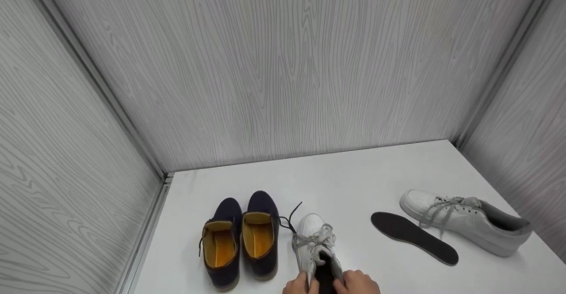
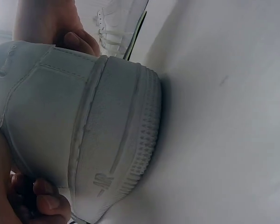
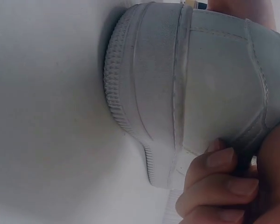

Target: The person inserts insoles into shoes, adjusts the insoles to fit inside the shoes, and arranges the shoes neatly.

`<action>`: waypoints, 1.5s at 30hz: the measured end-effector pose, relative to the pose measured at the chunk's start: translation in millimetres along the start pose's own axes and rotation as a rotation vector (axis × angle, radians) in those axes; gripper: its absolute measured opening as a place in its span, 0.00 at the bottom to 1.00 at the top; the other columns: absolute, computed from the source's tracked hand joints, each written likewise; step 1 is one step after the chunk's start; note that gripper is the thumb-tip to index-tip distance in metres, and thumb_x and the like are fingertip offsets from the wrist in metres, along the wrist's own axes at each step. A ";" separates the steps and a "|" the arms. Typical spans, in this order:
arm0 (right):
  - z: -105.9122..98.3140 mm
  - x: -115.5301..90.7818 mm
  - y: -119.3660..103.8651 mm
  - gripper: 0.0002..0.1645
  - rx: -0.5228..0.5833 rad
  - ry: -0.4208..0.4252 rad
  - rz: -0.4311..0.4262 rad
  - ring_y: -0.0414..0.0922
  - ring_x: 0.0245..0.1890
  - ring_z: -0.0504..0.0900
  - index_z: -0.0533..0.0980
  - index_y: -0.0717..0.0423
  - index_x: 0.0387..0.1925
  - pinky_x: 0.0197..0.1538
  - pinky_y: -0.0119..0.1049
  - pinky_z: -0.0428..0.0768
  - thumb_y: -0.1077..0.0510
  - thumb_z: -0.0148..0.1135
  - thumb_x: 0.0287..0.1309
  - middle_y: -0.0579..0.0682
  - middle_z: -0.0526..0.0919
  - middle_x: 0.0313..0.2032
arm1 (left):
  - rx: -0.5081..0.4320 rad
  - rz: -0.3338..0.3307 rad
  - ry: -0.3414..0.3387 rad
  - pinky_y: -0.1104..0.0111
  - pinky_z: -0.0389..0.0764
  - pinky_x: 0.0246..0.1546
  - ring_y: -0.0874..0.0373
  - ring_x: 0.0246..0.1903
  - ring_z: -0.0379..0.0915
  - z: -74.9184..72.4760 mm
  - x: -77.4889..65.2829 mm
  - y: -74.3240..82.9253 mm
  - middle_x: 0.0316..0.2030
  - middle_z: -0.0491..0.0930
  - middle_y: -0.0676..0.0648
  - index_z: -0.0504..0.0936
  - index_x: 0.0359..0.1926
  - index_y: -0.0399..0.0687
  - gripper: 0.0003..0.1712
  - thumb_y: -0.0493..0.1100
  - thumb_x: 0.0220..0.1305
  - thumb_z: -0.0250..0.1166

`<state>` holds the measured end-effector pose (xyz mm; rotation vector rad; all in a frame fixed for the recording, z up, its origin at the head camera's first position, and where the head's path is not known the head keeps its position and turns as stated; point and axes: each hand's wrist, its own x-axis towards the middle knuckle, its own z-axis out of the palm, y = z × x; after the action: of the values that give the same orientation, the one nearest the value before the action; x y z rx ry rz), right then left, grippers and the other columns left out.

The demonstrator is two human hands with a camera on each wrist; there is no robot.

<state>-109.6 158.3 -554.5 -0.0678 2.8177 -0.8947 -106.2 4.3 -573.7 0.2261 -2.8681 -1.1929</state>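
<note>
A white lace-up sneaker (image 1: 311,224) stands on the table at the bottom middle of the head view, toe pointing away, with a dark interior. My left hand (image 1: 301,285) grips the left side of its opening, and my right hand (image 1: 357,282) grips the right side. Both thumbs lie at the collar's inner edge. In the left wrist view the sneaker's heel (image 2: 51,107) fills the left half, with curled left fingers (image 2: 49,200) beneath it. Right fingers (image 3: 219,184) curl against the side of the shoe in the right wrist view.
Left of the sneaker stands a pair of dark navy shoes (image 1: 261,203) with yellow-orange insides and loose laces. To the right lie a black insole (image 1: 413,236) and a second white sneaker (image 1: 468,223). Grey wood-grain panels (image 1: 283,73) enclose the white table (image 1: 336,174) at back and sides.
</note>
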 end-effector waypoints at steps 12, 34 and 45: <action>-4.1 -1.0 1.0 0.20 -0.036 0.051 -0.044 0.44 0.11 0.69 0.67 0.52 0.08 0.16 0.42 0.66 0.52 0.55 0.51 0.47 0.69 0.10 | -0.031 0.177 0.079 0.69 0.52 0.11 0.62 0.08 0.47 -2.4 -2.7 -0.6 0.09 0.51 0.58 0.59 0.14 0.52 0.19 0.41 0.55 0.59; -21.3 43.5 -4.5 0.21 -0.109 0.273 -0.077 0.41 0.12 0.65 0.64 0.50 0.08 0.16 0.38 0.65 0.56 0.55 0.53 0.44 0.67 0.11 | 0.088 0.354 0.064 0.61 0.67 0.15 0.51 0.14 0.72 -1.9 56.7 18.8 0.13 0.71 0.48 0.66 0.17 0.49 0.16 0.42 0.60 0.56; -27.1 78.4 -3.5 0.19 -0.087 0.257 -0.042 0.44 0.15 0.67 0.66 0.52 0.10 0.18 0.42 0.66 0.55 0.54 0.53 0.47 0.70 0.15 | 0.067 0.425 0.161 0.61 0.69 0.17 0.48 0.18 0.75 5.0 92.1 20.2 0.15 0.75 0.46 0.69 0.18 0.48 0.14 0.40 0.59 0.58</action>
<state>-191.7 163.1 -543.3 -0.0257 3.1039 -0.8431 -200.2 8.6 -565.8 -0.2624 -2.6315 -0.9507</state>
